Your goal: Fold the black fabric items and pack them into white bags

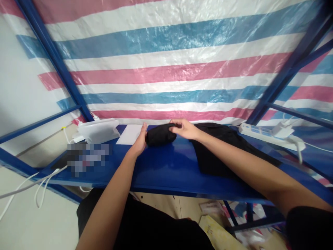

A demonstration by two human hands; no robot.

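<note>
Near the back edge of the blue worktop, left of its middle, a white sheet, lying flat. Just right of it, the left hand, cupped against the left end of a black roll, thumb raised, fingers mostly hidden behind. Seemingly fabric, short and compact, near the middle of the back edge; impossible to tell whether resting on the surface or just above. At its upper right end, the right hand, pinching the material between thumb and fingers. By the look of it, rolling mostly done, with perhaps only the right end left to tuck or tighten. Farther right, under the right forearm, a black cloth, spread out from the back edge toward the front edge, not rolled.

As for containers, toward the left back corner, a white box-like item, with cables behind; contents, if any, not visible. Below the front edge, on the floor, a pale box, then a yellow package, both with contents out of sight. Near the right back corner, a white power strip, with a white adapter plugged in.
</note>
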